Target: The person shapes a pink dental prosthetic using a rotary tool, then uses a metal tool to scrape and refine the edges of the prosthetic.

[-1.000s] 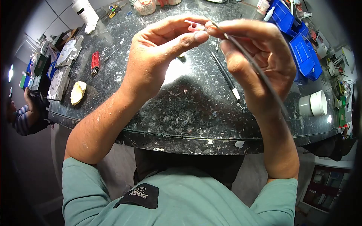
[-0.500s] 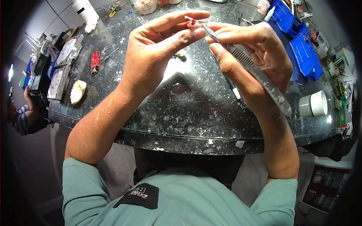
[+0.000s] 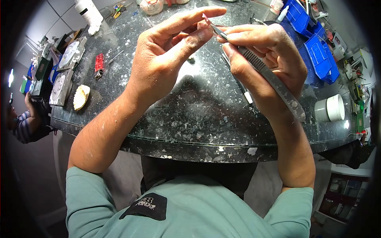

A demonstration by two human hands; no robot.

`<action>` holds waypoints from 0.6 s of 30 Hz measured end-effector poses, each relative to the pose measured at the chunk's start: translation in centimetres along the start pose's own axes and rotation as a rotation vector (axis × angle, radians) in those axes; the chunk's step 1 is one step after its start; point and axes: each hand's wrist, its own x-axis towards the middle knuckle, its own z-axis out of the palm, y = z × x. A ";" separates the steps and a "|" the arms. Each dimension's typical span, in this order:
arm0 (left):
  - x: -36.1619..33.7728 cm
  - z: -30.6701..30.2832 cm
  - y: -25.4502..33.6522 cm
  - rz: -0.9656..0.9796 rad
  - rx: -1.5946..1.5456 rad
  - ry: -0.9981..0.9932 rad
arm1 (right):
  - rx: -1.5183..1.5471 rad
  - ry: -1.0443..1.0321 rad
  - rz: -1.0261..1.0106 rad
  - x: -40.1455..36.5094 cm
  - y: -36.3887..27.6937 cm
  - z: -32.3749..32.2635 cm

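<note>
Up at the top middle, my left hand pinches a small pink piece between thumb and fingers; much of the piece is hidden by the fingertips. My right hand is closed around a grey metal tool with ridges along its handle. The tool's narrow tip meets or nearly meets the pink piece; exact contact is too small to tell. Beneath the right hand, a thin black pen-like tool with a white end lies on the dark speckled table.
On the left lie a yellowish dental cast, a red-handled item and grey plaster blocks. White tubs and blue trays stand right. A white bottle is at the back left. Another person's arm shows far left.
The pink piece has turned and sits slightly further right. My left hand's fingers have shifted a little up and right, while the tool in my right hand has tilted slightly.
</note>
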 end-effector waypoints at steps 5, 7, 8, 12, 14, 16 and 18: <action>0.1 0.5 0.6 -0.002 0.020 -0.019 | 0.002 -0.003 -0.014 0.0 0.2 0.0; 0.2 0.7 0.8 -0.009 0.037 -0.031 | 0.010 -0.005 0.008 0.0 0.1 0.0; 0.2 0.6 0.8 -0.004 0.045 -0.037 | 0.010 -0.005 0.008 0.0 0.1 -0.1; 0.1 0.7 1.0 -0.014 0.086 -0.037 | 0.052 -0.012 0.066 0.1 -0.2 -0.2; 0.2 0.8 0.9 -0.007 0.079 -0.038 | 0.070 -0.020 0.086 0.1 -0.2 -0.3; 0.2 0.7 0.8 0.000 0.073 -0.039 | 0.100 -0.023 0.100 0.0 0.0 -0.4; 0.3 0.6 0.8 0.014 0.143 -0.054 | 0.113 -0.027 0.103 0.0 0.1 -0.5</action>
